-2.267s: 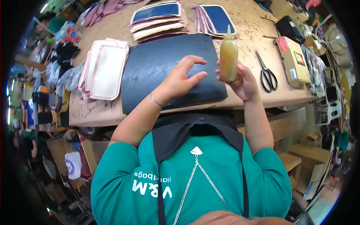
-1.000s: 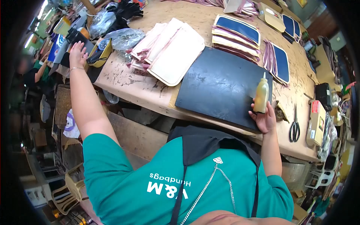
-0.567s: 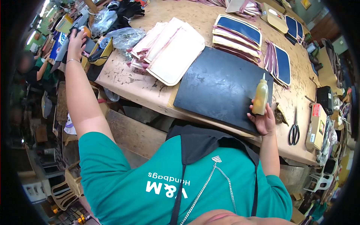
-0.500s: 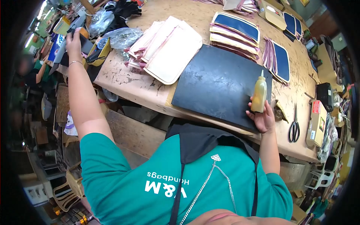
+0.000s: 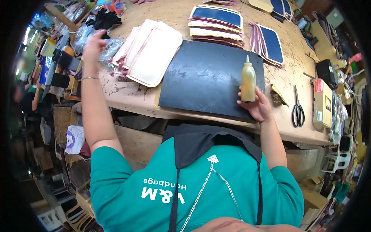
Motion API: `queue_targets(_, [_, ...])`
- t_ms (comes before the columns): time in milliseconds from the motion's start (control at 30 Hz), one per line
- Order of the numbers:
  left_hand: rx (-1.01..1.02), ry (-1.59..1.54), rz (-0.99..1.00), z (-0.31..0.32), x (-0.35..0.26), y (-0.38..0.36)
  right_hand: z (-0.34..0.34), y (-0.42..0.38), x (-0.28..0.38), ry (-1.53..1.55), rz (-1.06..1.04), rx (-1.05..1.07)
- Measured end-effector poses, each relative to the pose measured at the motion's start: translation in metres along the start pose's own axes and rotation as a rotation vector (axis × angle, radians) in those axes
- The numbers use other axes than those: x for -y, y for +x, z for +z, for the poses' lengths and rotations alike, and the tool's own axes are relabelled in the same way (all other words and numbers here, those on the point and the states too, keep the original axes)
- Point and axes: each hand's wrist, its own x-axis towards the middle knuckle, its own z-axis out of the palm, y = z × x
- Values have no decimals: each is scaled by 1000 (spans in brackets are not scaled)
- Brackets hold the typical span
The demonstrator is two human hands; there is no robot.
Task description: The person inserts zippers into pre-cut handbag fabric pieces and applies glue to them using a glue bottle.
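My right hand (image 5: 261, 107) is wrapped round a yellowish squeeze bottle (image 5: 248, 82), its pointed nozzle upward, above the right part of a black board (image 5: 205, 79). My left hand (image 5: 92, 50), smeared by motion, is raised at the table's left edge, near a clear plastic bag (image 5: 112, 49); whether its fingers hold anything cannot be made out. Between the hands lies a fanned stack of pale panels (image 5: 156, 54) with pinkish edges. Beyond the board is a stack of panels with a dark blue one on top (image 5: 216, 18).
Black-handled scissors (image 5: 298, 112) and a crumpled brownish scrap (image 5: 278, 96) lie right of the board. A cardboard box (image 5: 324, 106) stands at the right edge. More blue panels (image 5: 271, 44) lie behind. Black gloves (image 5: 106, 19) and clutter fill the far left.
My left hand has moved away from the dark items at the left, rightward toward the table. My right hand still holds the bottle, now more upright. The whole view has shifted.
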Motion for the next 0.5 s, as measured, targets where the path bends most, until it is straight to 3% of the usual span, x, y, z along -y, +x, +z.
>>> queue_targets(100, [315,-209,135,116,-20,-45,9,-5,-1,-63,-56,10])
queue_targets(167, [489,-188,209,186,-34,-79,12,-6,-1,-86,-83,13])
queue_targets(233, [688,-349,69,244,-59,-122,9,-7,-4,-110,-107,29])
queue_targets(400, [1004,-646,-182,324,-82,-205,3,-13,-4,-173,-37,165])
queue_targets(500, [996,-714,-177,333,-70,-215,-5,-20,-7,-504,15,-44])
